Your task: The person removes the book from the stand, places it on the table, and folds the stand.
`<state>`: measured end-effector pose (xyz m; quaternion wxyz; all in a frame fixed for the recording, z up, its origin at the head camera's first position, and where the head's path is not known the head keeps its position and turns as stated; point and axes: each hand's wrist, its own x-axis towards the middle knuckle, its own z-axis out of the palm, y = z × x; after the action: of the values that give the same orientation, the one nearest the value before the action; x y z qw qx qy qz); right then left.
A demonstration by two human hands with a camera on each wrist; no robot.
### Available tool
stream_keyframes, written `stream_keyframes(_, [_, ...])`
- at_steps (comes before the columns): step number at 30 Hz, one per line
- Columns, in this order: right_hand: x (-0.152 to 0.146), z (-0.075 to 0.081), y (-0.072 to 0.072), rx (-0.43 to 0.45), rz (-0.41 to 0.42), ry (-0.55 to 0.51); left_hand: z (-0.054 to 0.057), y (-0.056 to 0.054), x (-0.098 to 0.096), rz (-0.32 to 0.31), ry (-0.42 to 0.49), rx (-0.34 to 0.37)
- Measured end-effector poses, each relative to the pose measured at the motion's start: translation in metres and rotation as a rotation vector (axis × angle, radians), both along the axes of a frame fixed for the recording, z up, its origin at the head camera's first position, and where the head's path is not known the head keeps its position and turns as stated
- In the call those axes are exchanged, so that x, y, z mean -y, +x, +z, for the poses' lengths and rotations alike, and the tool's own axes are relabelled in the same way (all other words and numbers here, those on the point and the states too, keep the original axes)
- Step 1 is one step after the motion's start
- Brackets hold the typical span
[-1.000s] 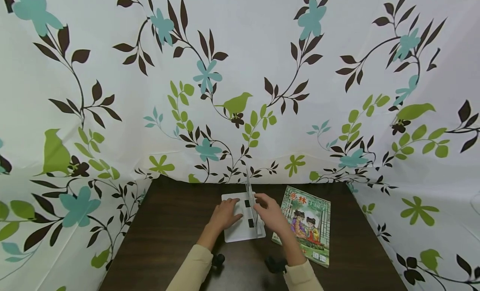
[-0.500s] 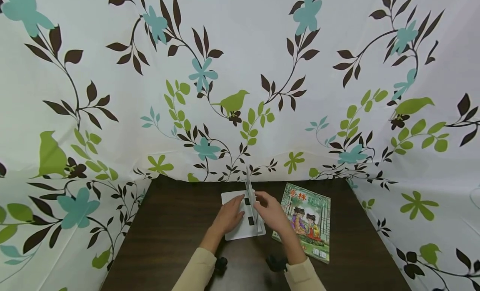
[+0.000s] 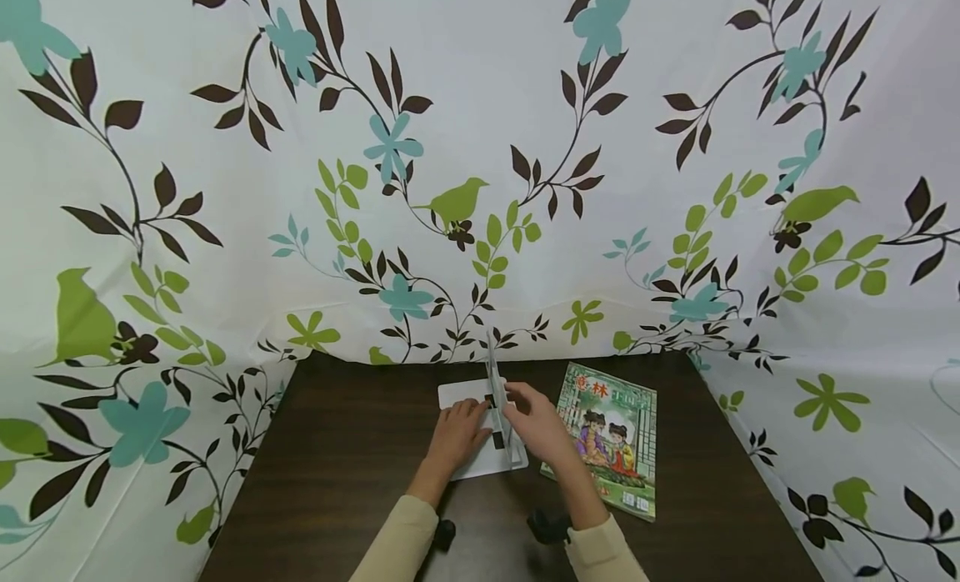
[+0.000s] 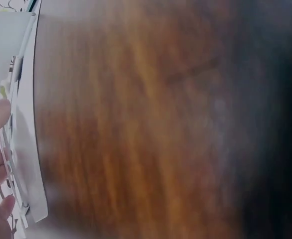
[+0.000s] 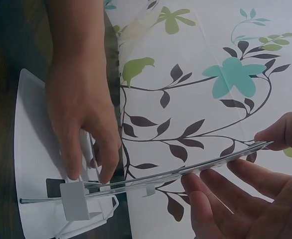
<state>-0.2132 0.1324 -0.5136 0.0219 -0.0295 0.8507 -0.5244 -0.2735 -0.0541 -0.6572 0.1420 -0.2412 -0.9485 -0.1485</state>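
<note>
A white stand with a flat base plate (image 3: 468,461) lies on the table, and thin upright panels (image 3: 497,398) rise from its right part. Black pads (image 3: 497,439) sit on the base beside the panels. My right hand (image 3: 538,422) pinches the free edge of the panels between thumb and fingers, plainest in the right wrist view. My left hand (image 3: 454,436) reaches over the base, its fingertips down by the panels' foot near a small white tab (image 5: 75,201). The left wrist view shows only part of the fingers and the base's edge.
A magazine (image 3: 609,436) with an illustrated green cover lies just right of the stand, under the right forearm. The dark wooden table (image 3: 322,465) backs onto a patterned curtain (image 3: 480,190) with leaves and birds, which also hangs at both sides.
My left hand has shifted right across the base toward the upright panels. My right hand keeps its hold on them, and they stay upright. The head view has moved slightly.
</note>
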Motion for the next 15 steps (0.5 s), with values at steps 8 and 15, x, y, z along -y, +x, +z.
stream_keyframes(8, [0.001, -0.001, 0.001, -0.02, -0.005, 0.037, -0.017, -0.005, -0.004, 0.012, 0.042, -0.015])
stream_keyframes(15, [0.0, -0.003, 0.005, -0.026, -0.036, 0.03, -0.019, -0.006, -0.005, 0.02, 0.072, 0.069])
